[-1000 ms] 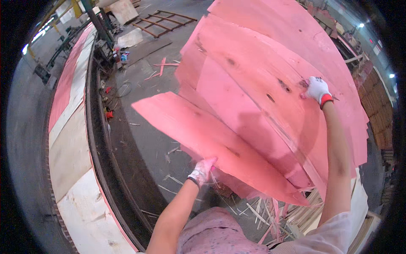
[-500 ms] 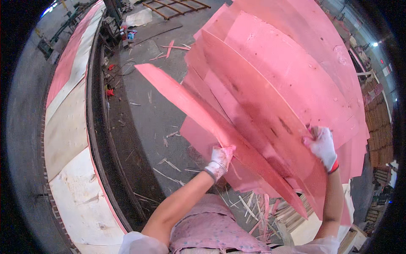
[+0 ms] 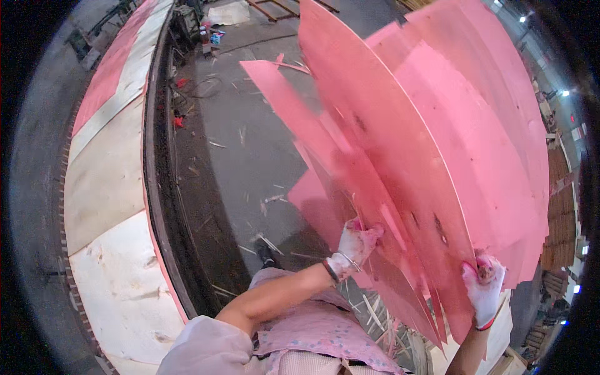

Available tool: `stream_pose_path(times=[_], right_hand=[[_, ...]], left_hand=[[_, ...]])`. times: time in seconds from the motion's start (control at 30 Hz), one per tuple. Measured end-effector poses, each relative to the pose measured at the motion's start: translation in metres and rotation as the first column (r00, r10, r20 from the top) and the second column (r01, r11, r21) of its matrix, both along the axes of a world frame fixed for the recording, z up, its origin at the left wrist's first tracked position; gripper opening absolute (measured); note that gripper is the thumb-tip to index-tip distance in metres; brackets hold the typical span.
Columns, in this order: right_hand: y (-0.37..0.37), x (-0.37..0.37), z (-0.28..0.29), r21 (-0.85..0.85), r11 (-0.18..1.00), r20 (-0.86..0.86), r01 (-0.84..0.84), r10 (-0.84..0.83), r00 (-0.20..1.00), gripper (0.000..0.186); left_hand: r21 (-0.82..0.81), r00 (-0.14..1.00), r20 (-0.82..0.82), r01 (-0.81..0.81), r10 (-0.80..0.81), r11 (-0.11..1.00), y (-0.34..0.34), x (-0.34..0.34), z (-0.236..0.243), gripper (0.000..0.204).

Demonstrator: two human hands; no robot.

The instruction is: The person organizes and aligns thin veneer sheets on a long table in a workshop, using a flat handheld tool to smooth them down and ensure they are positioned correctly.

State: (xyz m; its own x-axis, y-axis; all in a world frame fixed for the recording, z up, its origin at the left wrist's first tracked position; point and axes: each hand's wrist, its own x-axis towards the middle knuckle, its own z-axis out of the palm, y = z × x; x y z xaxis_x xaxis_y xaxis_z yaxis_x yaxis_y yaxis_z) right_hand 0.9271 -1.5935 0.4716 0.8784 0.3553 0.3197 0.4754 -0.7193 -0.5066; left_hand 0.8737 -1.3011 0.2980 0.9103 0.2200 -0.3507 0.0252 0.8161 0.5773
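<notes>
Several thin pink veneer sheets (image 3: 469, 137) fan out at the right, layered over one another. In a white glove stained pink, my left hand (image 3: 356, 240) is closed on the edge of a narrow pink sheet (image 3: 275, 94) angled up to the upper left. My right hand (image 3: 481, 278), gloved white with a red cuff, grips the lower edge of a long curved pink sheet (image 3: 394, 144) with dark knots, which is tilted up in front of the others.
A long conveyor bed (image 3: 100, 181) carrying pale and pink sheets runs along the left beside a dark rail (image 3: 172, 237). Wood splinters lie on the grey floor (image 3: 240, 162). Stacked brown boards (image 3: 559, 219) stand at the far right; a metal rack (image 3: 281, 9) lies at the top.
My right hand has moved down along the pink sheets, raising the curved one. My left hand has moved right with its narrow sheet, whose far end has risen.
</notes>
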Motion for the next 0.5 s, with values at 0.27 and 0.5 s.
stream_pose_path(times=[0.27,0.5], right_hand=[[0.163,-0.026,0.013,0.046,0.995,0.096,-0.088,0.083,0.992,0.051],[0.328,0.009,-0.005,0.034,0.954,0.227,-0.299,0.284,0.932,0.052]], left_hand=[[-0.074,0.989,0.102,-0.103,0.111,0.992,0.170,0.008,0.008,0.027],[-0.083,0.937,0.129,-0.317,0.325,0.945,0.335,0.037,0.034,0.008]])
